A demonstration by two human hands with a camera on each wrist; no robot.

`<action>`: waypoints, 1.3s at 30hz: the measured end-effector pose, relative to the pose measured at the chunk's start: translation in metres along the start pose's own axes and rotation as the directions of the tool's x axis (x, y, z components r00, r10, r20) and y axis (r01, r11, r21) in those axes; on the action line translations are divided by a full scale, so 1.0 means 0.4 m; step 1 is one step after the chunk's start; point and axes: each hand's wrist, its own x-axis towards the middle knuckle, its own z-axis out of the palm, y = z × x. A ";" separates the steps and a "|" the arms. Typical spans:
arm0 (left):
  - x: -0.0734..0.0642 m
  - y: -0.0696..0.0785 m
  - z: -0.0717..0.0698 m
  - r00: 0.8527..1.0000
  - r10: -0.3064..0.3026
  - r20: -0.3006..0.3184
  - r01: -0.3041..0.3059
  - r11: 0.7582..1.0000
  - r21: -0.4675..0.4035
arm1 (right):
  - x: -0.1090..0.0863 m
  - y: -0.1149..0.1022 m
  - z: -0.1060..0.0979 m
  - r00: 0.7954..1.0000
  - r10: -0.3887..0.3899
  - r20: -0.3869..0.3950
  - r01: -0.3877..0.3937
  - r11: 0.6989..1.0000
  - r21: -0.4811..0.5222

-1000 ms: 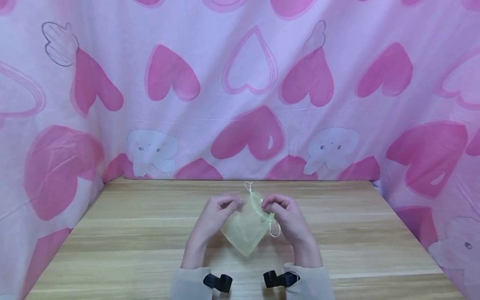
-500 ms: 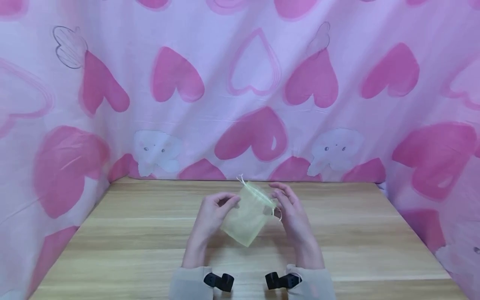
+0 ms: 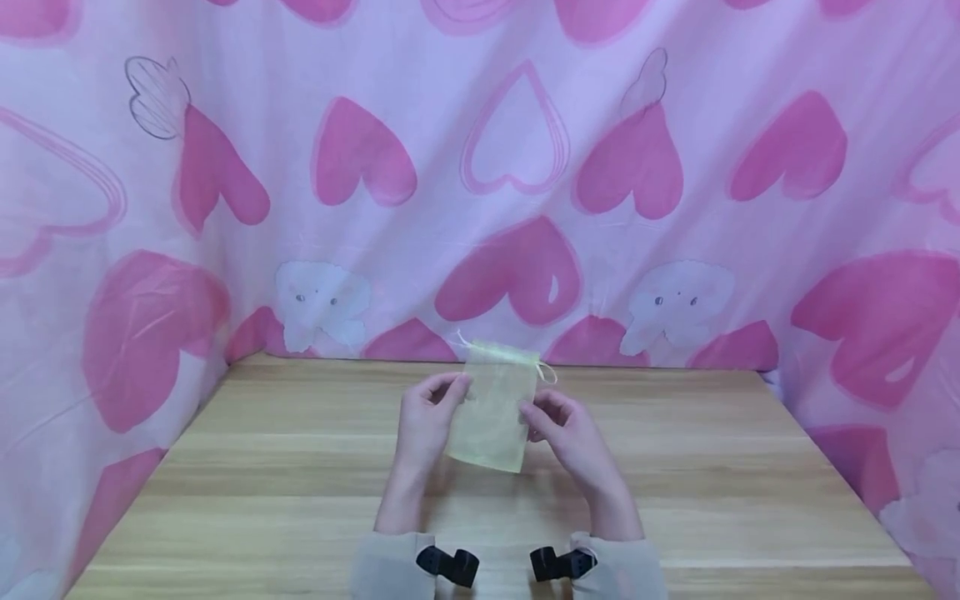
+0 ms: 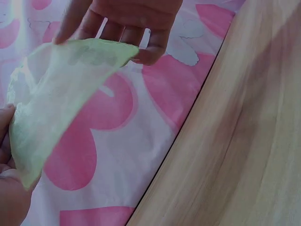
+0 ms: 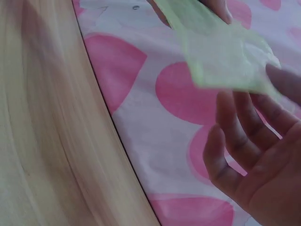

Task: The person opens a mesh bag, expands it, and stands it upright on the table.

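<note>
A small pale yellow-green sheer drawstring pouch (image 3: 491,417) hangs between the two hands, its gathered mouth at the top and a white drawstring loop (image 3: 547,373) at its upper right corner. The left hand (image 3: 426,421) pinches its left side edge between thumb and fingertips. On the opposite edge, the right hand (image 3: 576,442) pinches it with the thumb in front. The right wrist view shows the right hand's other fingers (image 5: 233,125) loosely spread below the pouch. In the left wrist view the thin fabric (image 4: 61,89) looks flat and see-through between both hands.
A wood-grain table (image 3: 262,483) lies under the hands. Behind it and at both sides hangs a pink curtain (image 3: 420,250) printed with hearts. Black wrist cameras (image 3: 453,567) sit on both light sleeves (image 3: 393,568).
The pouch has turned from tilted to nearly upright and risen a little. The right hand moved from the mouth, loosened, and now grips the right side edge. The left hand kept hold and rose slightly.
</note>
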 end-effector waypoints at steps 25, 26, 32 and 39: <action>0.004 -0.034 0.009 0.954 0.190 0.230 -0.243 0.943 0.229 | -0.008 -0.013 -0.035 0.989 0.053 -0.137 -0.024 0.978 0.205; 0.003 -0.033 0.010 0.942 0.230 0.243 -0.285 0.932 0.225 | -0.007 -0.014 -0.034 0.988 0.066 -0.140 -0.031 0.970 0.239; -0.002 -0.026 0.018 0.911 0.312 0.269 -0.371 0.906 0.205 | -0.004 -0.017 -0.025 0.978 0.145 -0.148 -0.082 0.928 0.363; -0.004 -0.020 0.019 0.938 0.231 0.257 -0.299 0.916 0.269 | 0.000 -0.014 -0.028 0.958 0.162 -0.238 -0.105 0.966 0.236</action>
